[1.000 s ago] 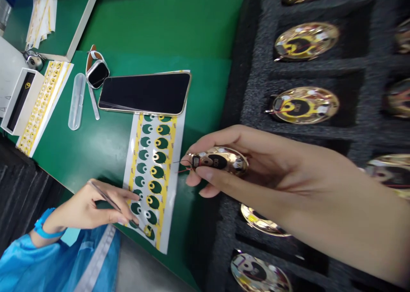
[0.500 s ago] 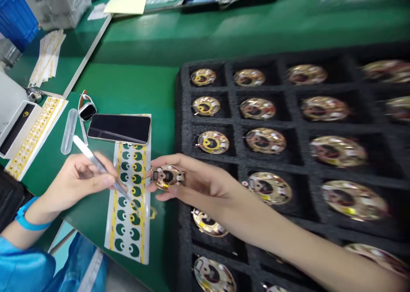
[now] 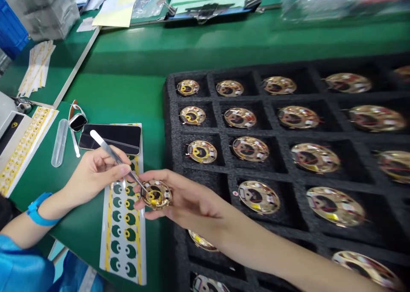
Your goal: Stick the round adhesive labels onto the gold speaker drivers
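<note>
My left hand (image 3: 101,170) is closed on metal tweezers (image 3: 117,157). Their tips touch a yellow ring-shaped sticker (image 3: 156,194) on the face of a round gold electronic part (image 3: 165,190). Fingers and thumb of my right hand (image 3: 188,198) grip this part by its edge, tilted towards me. Whether the sticker lies flat on the part I cannot tell. Below the hands lies a sticker sheet (image 3: 123,236) with yellow borders and rows of cut-out shapes, its upper end partly under a phone (image 3: 110,138).
A black foam tray (image 3: 174,112) with several similar gold parts fills the right side. At left are a smartwatch (image 3: 77,122), a clear plastic case (image 3: 60,142) and another sticker sheet (image 3: 27,144). A clipboard (image 3: 208,12) lies at the back.
My left hand has moved the tweezers from over the sticker sheet up to the gold part, bringing the yellow sticker onto its face. The view has shifted slightly.
</note>
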Motion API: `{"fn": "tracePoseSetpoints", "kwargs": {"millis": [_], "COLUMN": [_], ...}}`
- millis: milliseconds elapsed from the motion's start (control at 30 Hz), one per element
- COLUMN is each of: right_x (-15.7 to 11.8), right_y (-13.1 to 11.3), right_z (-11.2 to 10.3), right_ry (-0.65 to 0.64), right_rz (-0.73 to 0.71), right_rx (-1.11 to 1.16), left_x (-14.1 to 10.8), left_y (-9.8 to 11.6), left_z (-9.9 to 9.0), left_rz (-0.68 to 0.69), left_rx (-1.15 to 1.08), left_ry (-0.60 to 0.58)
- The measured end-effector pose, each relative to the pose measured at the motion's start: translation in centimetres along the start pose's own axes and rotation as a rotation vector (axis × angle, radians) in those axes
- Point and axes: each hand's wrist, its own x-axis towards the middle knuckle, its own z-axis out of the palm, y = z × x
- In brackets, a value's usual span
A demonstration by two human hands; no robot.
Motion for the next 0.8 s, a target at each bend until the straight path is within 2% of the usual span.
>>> {"fn": "tracePoseSetpoints", "kwargs": {"millis": [400, 800], "right_x": [-0.36, -0.29], "right_y": [-0.1, -0.2], "right_z": [0.07, 0.21], "right_ry": [0.097, 0.118], "right_rz": [0.1, 0.081], "right_rx": [-0.074, -0.036], "left_x": [0.23, 0.18], "left_y": [0.32, 0.32], "left_z": [0.56, 0.65], "left_rz": [0.028, 0.058], "left_rx": [0.053, 0.095], "left_ry": [0.024, 0.062]}}
